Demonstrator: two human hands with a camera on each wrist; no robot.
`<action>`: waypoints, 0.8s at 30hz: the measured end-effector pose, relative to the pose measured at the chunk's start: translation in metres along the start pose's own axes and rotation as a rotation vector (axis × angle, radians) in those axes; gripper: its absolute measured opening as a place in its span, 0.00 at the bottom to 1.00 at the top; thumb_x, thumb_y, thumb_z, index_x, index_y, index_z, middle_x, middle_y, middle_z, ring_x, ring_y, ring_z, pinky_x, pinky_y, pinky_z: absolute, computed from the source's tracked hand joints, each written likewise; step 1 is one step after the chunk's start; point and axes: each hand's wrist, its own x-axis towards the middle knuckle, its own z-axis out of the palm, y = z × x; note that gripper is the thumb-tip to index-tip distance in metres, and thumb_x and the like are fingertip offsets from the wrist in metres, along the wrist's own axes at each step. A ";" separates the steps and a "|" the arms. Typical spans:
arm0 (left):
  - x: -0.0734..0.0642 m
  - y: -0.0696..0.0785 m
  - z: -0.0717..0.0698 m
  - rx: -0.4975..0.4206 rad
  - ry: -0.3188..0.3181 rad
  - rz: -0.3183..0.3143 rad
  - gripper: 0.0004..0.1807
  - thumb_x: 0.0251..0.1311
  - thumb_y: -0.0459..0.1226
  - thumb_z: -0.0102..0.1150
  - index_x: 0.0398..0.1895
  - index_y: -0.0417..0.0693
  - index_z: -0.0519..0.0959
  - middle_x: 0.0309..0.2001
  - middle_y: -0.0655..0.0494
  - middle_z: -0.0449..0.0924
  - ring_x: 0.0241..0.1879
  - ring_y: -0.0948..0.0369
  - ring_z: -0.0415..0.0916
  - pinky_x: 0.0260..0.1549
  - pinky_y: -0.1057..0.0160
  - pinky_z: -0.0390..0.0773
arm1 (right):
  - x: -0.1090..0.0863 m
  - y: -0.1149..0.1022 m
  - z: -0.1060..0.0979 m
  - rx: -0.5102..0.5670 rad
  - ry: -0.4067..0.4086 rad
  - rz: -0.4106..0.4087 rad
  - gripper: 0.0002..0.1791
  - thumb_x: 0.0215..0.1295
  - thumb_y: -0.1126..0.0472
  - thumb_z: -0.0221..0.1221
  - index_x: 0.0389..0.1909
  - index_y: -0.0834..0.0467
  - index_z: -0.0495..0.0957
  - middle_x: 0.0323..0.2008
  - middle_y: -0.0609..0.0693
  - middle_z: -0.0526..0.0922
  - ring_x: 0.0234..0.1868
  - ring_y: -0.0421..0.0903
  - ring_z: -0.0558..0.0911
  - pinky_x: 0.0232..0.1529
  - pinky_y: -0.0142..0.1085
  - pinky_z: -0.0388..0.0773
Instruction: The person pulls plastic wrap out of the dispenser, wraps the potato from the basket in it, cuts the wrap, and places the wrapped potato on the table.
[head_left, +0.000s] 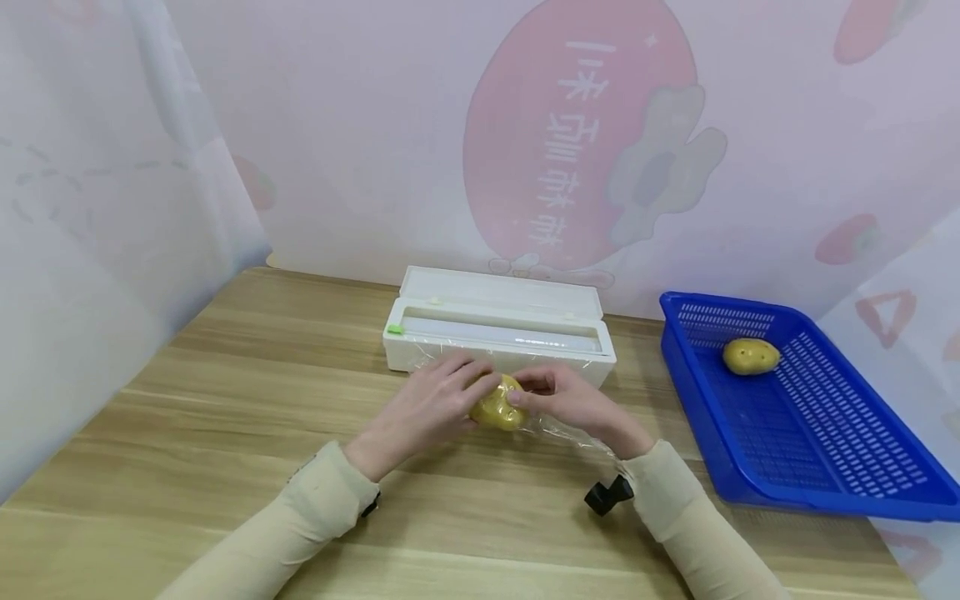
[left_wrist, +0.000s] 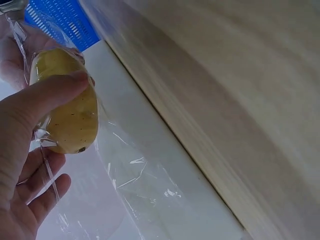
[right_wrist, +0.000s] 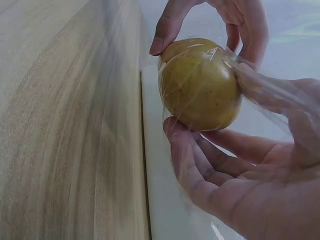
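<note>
Between both hands, in front of a white box, is a yellow potato (head_left: 497, 406) with clear plastic wrap stretched over it. My left hand (head_left: 444, 398) grips it from the left; in the left wrist view the thumb lies across the potato (left_wrist: 75, 117). On the other side my right hand (head_left: 567, 402) pinches it, with thumb and fingers around the potato (right_wrist: 200, 87) in the right wrist view. Loose plastic wrap (left_wrist: 135, 175) trails from the potato across the front of the box and also hangs under the right hand.
The white wrap dispenser box (head_left: 498, 329) stands at the back with its lid raised, a roll inside and a green piece at its left end. To the right, a blue basket (head_left: 678, 392) holds another potato (head_left: 751, 357). Wood tabletop (head_left: 247, 417) lies underneath.
</note>
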 end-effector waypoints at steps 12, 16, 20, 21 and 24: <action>0.012 -0.018 0.016 -0.071 -0.102 -0.018 0.35 0.38 0.46 0.79 0.51 0.41 0.78 0.47 0.49 0.82 0.42 0.53 0.76 0.36 0.58 0.82 | -0.009 -0.008 -0.003 -0.238 0.110 0.016 0.25 0.70 0.52 0.60 0.61 0.64 0.74 0.54 0.56 0.80 0.51 0.51 0.79 0.52 0.46 0.76; 0.017 -0.025 0.022 -0.139 -0.170 -0.040 0.35 0.38 0.48 0.80 0.52 0.44 0.78 0.46 0.52 0.82 0.40 0.56 0.73 0.34 0.59 0.80 | -0.022 -0.024 0.002 -0.464 0.212 -0.097 0.24 0.65 0.55 0.65 0.56 0.66 0.77 0.52 0.59 0.80 0.52 0.55 0.79 0.51 0.51 0.76; 0.020 -0.031 0.026 -0.202 -0.216 -0.078 0.34 0.37 0.48 0.81 0.50 0.47 0.78 0.43 0.56 0.83 0.39 0.58 0.71 0.34 0.60 0.78 | -0.025 -0.029 0.012 -0.640 0.193 -0.226 0.21 0.60 0.59 0.69 0.52 0.65 0.79 0.48 0.56 0.81 0.49 0.54 0.80 0.49 0.47 0.77; 0.021 -0.032 0.026 -0.208 -0.225 -0.088 0.34 0.37 0.48 0.81 0.50 0.47 0.78 0.43 0.57 0.83 0.39 0.58 0.72 0.35 0.60 0.78 | -0.024 -0.027 0.014 -0.675 0.184 -0.243 0.22 0.59 0.60 0.70 0.52 0.65 0.79 0.48 0.56 0.80 0.49 0.54 0.80 0.49 0.46 0.78; 0.020 -0.035 0.028 -0.214 -0.246 -0.113 0.35 0.37 0.50 0.81 0.51 0.47 0.79 0.40 0.58 0.82 0.40 0.59 0.73 0.35 0.61 0.78 | -0.016 -0.019 0.018 -0.775 0.189 -0.266 0.26 0.54 0.62 0.73 0.53 0.65 0.78 0.49 0.56 0.79 0.48 0.51 0.79 0.50 0.43 0.77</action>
